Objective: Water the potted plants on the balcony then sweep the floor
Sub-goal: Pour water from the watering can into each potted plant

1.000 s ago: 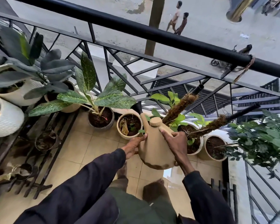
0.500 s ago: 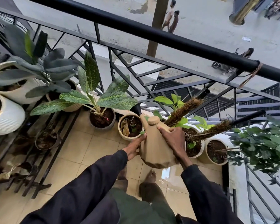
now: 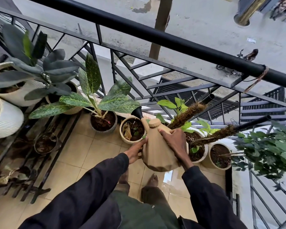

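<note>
A tan watering can (image 3: 157,149) with a black spout tip (image 3: 138,112) hangs over the balcony tiles, spout pointing up and left above a small cream pot (image 3: 122,131) with a dried leaf. My left hand (image 3: 135,150) presses its left side and my right hand (image 3: 174,142) grips its handle on top. Left of that pot stands a dark pot (image 3: 113,124) with a speckled-leaf plant (image 3: 91,96). Two white pots (image 3: 203,155) (image 3: 210,164) with mossy poles sit to the right.
The black railing (image 3: 155,37) runs across the back, street far below. White ribbed pots (image 3: 8,118) with dark-leaved plants sit on a black metal rack (image 3: 45,164) at left. A leafy bush (image 3: 267,151) fills the right. My bare feet (image 3: 153,179) stand on beige tiles beside a wet patch (image 3: 168,177).
The watering can and both hands have shifted slightly left toward the small cream pot, with the black spout tip showing more clearly above it.
</note>
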